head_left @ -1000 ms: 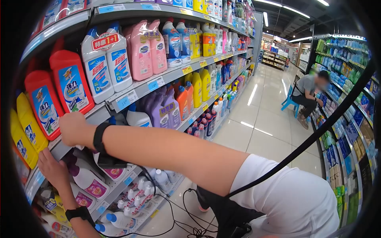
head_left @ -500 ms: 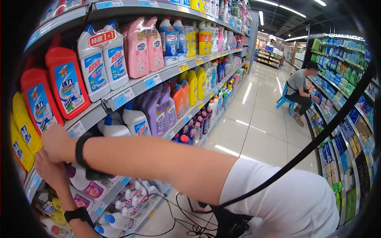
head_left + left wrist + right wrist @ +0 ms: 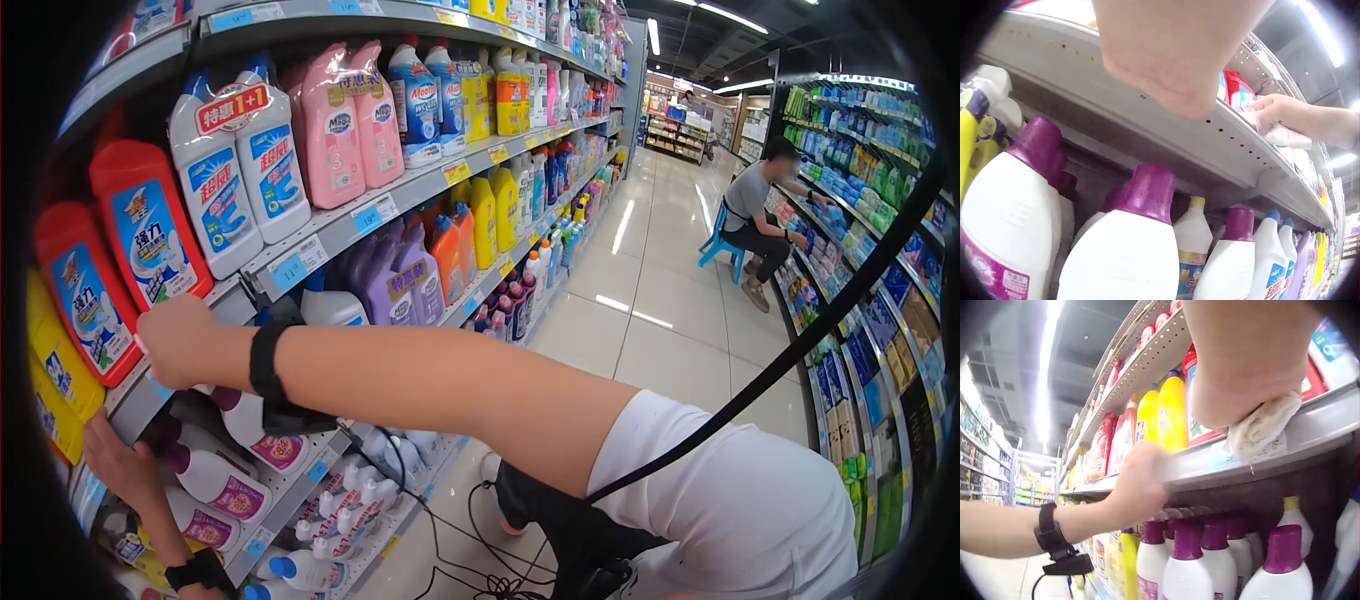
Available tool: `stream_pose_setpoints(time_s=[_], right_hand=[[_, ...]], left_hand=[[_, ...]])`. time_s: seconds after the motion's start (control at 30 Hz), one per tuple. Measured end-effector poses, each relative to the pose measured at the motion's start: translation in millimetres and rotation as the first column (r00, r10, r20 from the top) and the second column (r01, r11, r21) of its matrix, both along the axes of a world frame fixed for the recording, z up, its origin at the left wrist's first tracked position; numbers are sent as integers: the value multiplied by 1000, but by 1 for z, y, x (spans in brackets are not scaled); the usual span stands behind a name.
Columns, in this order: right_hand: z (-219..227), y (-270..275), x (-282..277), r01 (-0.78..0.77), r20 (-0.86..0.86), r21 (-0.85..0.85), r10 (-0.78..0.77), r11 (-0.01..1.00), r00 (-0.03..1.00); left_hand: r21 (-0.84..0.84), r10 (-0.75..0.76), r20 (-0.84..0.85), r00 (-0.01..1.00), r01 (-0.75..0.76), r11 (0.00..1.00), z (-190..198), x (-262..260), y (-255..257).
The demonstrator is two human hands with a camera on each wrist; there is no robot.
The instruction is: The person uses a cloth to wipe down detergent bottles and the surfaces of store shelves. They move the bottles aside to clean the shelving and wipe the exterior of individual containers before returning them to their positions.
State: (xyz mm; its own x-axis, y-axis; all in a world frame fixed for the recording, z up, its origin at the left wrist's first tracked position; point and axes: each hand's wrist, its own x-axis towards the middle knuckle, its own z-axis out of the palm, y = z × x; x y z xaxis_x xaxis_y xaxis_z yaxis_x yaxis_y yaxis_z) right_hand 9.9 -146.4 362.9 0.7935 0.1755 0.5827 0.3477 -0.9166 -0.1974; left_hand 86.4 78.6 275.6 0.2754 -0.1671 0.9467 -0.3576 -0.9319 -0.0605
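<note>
My right hand [image 3: 178, 342] is at the shelf edge [image 3: 228, 292], just below the red bottles [image 3: 155, 235]. It grips a white cloth [image 3: 1263, 430], which bunches against the shelf's front edge in the right wrist view and hangs below the hand in the left wrist view [image 3: 1288, 136]. Lower and to the left, my left hand [image 3: 122, 465] lies by the same edge below the yellow bottles [image 3: 62, 365], fingers extended. What its fingertips touch is hidden. The two hands are apart.
White bottles with purple caps [image 3: 1147, 200] fill the shelf below. Pink bottles [image 3: 330, 135] and price tags [image 3: 298, 262] line the shelves to the right. Loose black cables [image 3: 490, 580] hang near the floor. Across the aisle [image 3: 640, 290], a person [image 3: 750, 215] sits on a blue stool.
Half a second ago my hands were together at the edge; now my right hand is farther right along it, away from my left. The seated person has reached toward the opposite shelf.
</note>
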Motion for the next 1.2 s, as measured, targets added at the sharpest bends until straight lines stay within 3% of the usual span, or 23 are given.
stream_pose_setpoints(time_s=[0.23, 0.3, 0.47, 0.53, 0.57, 0.63, 0.67, 0.7, 0.73, 0.77, 0.8, 0.83, 0.87, 0.9, 0.93, 0.97, 1.03, 1.07, 1.13, 1.2], right_hand=[[8, -21, -11, 81, -49, -205, -93, 975, 994], [1, -31, -6, 83, 9, -109, -82, 991, 997], [-1, -34, -14, 105, 19, -108, -103, 989, 994], [-10, -40, -23, 38, 137, -78, -27, 996, 990], [-12, -48, -39, -24, 115, -39, 28, 999, 993], [-39, -72, -67, -96, 155, 5, 94, 995, 983], [-51, -83, -92, -23, 57, 98, 17, 995, 998], [-66, -102, -112, -55, -43, 206, 66, 977, 997], [-94, -126, -122, -169, 27, 246, 167, 954, 986], [-115, -144, -138, -111, -87, 541, 187, 834, 979], [-140, -158, -155, -6, -190, 779, 245, 627, 951], [-167, -173, -168, 225, -302, 936, 293, 269, 907], [-196, -183, -182, 244, -211, 967, 296, -76, 932], [-221, -194, -194, 394, -330, 889, 271, -233, 904], [-237, -196, -203, 399, -315, 842, 270, -363, 910], [-258, -206, -205, 394, -311, 844, 268, -363, 912], [-286, -219, -203, 406, -224, 777, 392, -480, 892], [-285, -227, -201, 399, -217, 780, 390, -482, 895], [-285, -232, -200, 343, -168, 868, 436, -360, 884], [-276, -233, -197, 337, -192, 858, 366, -388, 910]], left_hand=[[17, -74, 55, 996, 73, 997, -1, -2, 5], [13, -91, 51, 995, 91, 996, 1, -6, 4], [11, -90, 28, 996, 90, 996, 0, -2, 3], [-21, -101, 18, 995, 101, 995, -1, -4, 3], [-24, -105, 30, 994, 106, 994, 1, -5, 4], [-20, -100, 40, 994, 101, 995, 0, -8, 2], [-30, -108, 49, 993, 109, 994, 0, -9, 1], [-41, -111, 36, 993, 113, 993, 2, -12, 1], [-52, -117, 22, 993, 118, 992, 2, -13, -2], [-48, -126, 32, 992, 127, 991, 3, -13, -4], [-80, -104, 2, 995, 104, 991, 1, -15, -5], [-117, -85, -26, 996, 82, 990, 1, -16, -10], [-133, -60, -18, 998, 57, 989, 2, -21, -15], [-121, -69, -15, 997, 67, 990, 3, -23, -15], [-114, -62, -33, 998, 58, 992, 5, -22, -12], [-119, -53, -54, 997, 46, 992, 2, -22, -12], [-118, -30, -65, 997, 22, 993, 0, -16, -10], [-127, -34, -81, 996, 24, 992, 1, -18, -11], [-140, -48, -121, 991, 31, 990, 5, -24, -13], [-131, -46, -142, 989, 27, 991, 7, -26, -14]])
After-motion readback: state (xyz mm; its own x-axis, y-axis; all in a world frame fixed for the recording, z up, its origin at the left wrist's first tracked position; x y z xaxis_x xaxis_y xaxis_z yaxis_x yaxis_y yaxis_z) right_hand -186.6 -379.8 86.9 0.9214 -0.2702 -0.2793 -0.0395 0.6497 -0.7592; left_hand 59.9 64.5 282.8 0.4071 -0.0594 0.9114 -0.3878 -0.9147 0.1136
